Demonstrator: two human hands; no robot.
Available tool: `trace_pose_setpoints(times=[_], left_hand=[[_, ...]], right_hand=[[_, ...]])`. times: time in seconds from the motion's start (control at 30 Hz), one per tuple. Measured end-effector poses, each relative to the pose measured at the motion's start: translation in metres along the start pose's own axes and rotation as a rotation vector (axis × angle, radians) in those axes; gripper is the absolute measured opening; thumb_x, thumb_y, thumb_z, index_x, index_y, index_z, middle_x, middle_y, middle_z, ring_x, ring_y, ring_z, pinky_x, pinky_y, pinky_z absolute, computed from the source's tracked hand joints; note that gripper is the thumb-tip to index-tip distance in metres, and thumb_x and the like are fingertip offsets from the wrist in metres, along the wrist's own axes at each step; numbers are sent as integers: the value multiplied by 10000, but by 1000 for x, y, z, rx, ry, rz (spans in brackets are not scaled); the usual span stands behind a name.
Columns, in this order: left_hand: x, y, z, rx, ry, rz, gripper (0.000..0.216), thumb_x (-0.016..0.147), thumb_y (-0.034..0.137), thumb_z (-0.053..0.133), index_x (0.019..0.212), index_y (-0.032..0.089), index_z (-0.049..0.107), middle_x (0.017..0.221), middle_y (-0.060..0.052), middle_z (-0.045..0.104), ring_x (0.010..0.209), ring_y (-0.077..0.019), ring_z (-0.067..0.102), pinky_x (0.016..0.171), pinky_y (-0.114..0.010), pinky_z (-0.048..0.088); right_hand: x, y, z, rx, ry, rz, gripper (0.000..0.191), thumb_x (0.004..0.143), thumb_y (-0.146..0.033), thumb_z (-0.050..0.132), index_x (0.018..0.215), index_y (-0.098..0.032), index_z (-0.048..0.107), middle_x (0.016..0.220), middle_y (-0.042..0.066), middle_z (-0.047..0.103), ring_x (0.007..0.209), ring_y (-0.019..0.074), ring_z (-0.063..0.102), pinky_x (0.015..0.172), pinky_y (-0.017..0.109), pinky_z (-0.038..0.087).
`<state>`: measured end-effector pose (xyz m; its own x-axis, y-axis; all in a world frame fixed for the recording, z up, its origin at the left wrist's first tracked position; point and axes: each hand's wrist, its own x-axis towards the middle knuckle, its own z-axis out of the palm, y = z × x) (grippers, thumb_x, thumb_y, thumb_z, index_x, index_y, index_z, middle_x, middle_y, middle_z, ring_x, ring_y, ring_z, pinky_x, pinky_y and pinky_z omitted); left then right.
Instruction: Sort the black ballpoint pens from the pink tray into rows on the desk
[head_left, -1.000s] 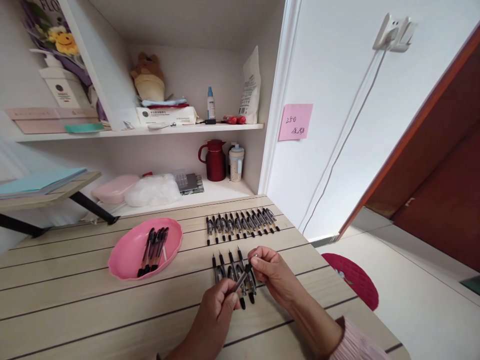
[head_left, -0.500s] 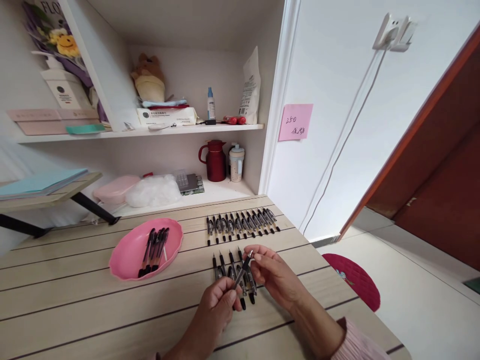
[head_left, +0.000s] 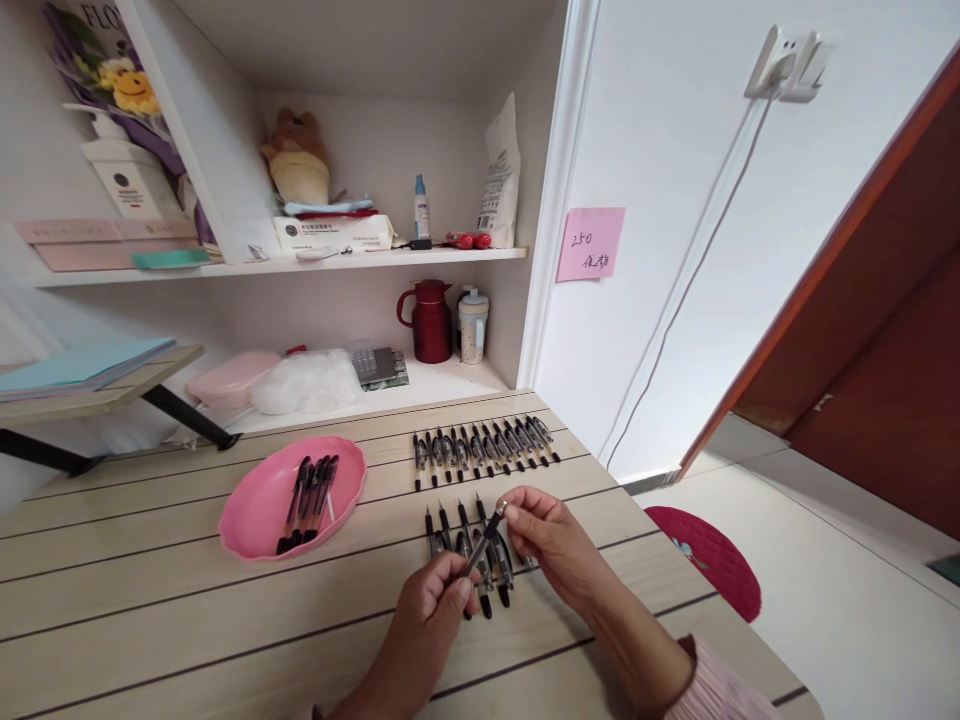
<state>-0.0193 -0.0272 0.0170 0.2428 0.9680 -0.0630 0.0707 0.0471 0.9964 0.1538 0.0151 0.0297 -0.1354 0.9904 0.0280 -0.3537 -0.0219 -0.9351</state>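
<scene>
My left hand [head_left: 433, 608] is closed around the barrel of a black-gripped clear pen [head_left: 483, 543], which slants up to the right. At its upper end, the thumb and fingers of my right hand [head_left: 553, 545] pinch the silver cone tip [head_left: 502, 508]. Beneath both hands lies a row of similar pens [head_left: 442, 530], partly covered by them, tips pointing away from me. Farther back is a longer row of such pens [head_left: 480, 450], set side by side. A pink scalloped tray [head_left: 247, 500] on the left holds several capped black pens [head_left: 307, 500].
The wood-plank table [head_left: 187, 620] ends at a rounded right edge. Behind it stand shelves with a red jug [head_left: 433, 322], a light cup [head_left: 472, 328] and a bag of white material [head_left: 307, 382]. A small raised stand [head_left: 112, 385] is at the left. Beyond the right edge sits a red round seat [head_left: 712, 565].
My right hand has shifted slightly right, and its fingers have closed more tightly over the pen's silver tip. My left hand and the pen stay almost in place.
</scene>
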Motion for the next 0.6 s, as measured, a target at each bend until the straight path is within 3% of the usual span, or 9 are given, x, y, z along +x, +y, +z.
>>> trace_pose_setpoints(times=[0.1,0.2,0.27,0.33,0.43,0.5,0.6], left_hand=[[2,-1,1,-145,23,-85,269,713,409,534,798,154,536,562,44,508,365,-29,220,390,-180,137],[4,0,1,-193,71,-100,294,688,418,559,802,149,530,562,42,508,359,-22,217,380,-178,109],[4,-2,0,-181,77,-94,280,694,403,555,803,146,536,565,40,511,362,-22,224,378,-176,118],[5,-6,-1,-149,60,-81,254,709,383,541,797,145,545,556,42,508,361,-24,225,381,-176,135],[6,-11,-2,-94,29,-66,223,722,359,529,784,147,561,536,44,498,377,-36,244,399,-179,170],[6,-13,-2,-56,16,-61,200,724,335,525,770,146,571,537,40,495,405,-50,273,418,-181,190],[5,-11,-1,8,0,-56,166,740,296,497,739,148,572,569,34,494,455,-66,311,452,-185,220]], right_hand=[[5,-2,-12,-338,146,-128,212,734,-408,555,754,-197,545,689,0,571,495,89,423,460,228,276],[7,7,-24,-894,279,-119,124,690,-314,583,724,-207,532,643,-2,567,554,129,462,518,252,289],[6,16,-29,-1203,265,-45,161,636,-216,600,786,-202,543,630,0,571,594,147,485,539,257,273],[6,22,-31,-1324,234,0,249,604,-141,586,846,-191,548,624,4,573,613,156,497,545,259,261],[8,19,-32,-1144,257,-24,223,622,-134,572,837,-193,563,601,-3,556,583,148,482,544,261,276],[10,11,-30,-777,267,-77,161,670,-217,584,829,-203,565,589,-15,530,549,136,466,528,258,298],[10,-1,-24,-149,235,-117,241,690,-354,620,864,-201,554,603,-27,513,525,114,465,498,240,322]])
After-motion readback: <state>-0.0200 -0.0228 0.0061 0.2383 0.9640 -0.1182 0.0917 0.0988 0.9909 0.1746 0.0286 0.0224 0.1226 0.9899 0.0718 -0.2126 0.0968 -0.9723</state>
